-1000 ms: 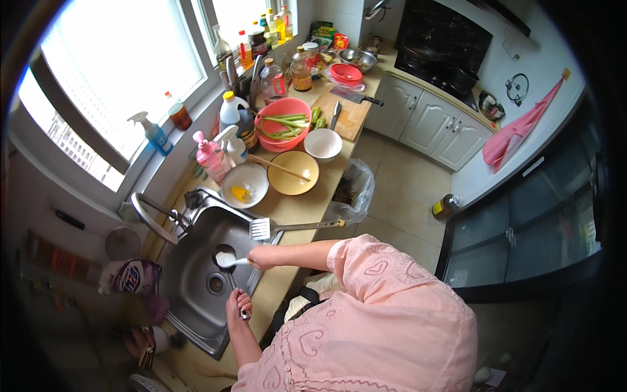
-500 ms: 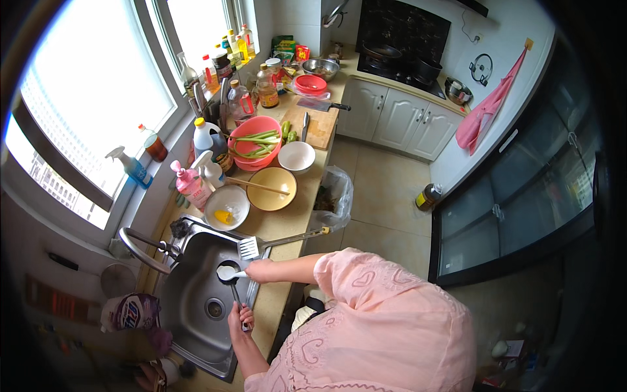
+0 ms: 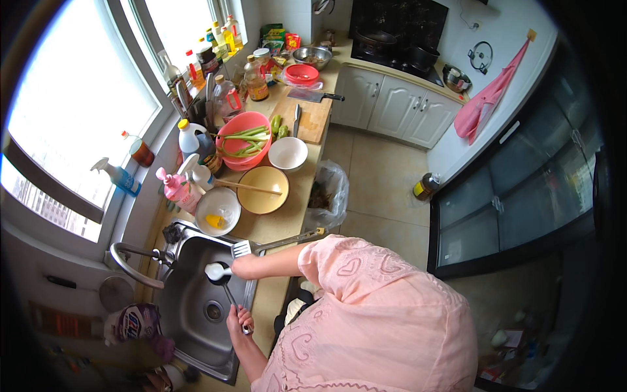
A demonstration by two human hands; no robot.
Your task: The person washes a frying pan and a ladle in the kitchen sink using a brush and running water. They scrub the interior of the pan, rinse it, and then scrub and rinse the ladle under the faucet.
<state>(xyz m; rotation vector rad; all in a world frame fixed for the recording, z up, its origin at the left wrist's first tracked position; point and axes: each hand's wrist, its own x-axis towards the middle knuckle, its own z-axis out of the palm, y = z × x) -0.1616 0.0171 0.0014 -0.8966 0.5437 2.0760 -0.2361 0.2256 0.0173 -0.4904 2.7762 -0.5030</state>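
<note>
My left hand (image 3: pixel 240 320) grips the handle of a dark-headed ladle (image 3: pixel 229 296) over the sink (image 3: pixel 181 295). In my right hand (image 3: pixel 245 266) is a white round-headed tool with a short handle (image 3: pixel 214 271); I cannot tell whether it is a spoon or a brush. Its white head lies over the ladle's bowl and partly covers it. A slotted spatula (image 3: pixel 241 248) rests across the sink's right edge, just beyond my right hand, its long handle running along the counter.
Beyond the sink stand a white bowl with something yellow (image 3: pixel 215 222), a yellow bowl with chopsticks (image 3: pixel 263 190) and a pink basin of green stalks (image 3: pixel 225 160). The faucet (image 3: pixel 134 264) arches over the sink's left side. A knife (image 3: pixel 296 121) lies on the cutting board (image 3: pixel 313 124).
The view has shifted a little, so the whole scene sits slightly further left. The white tool's head has moved slightly across the ladle's bowl. Both hands keep their holds.
</note>
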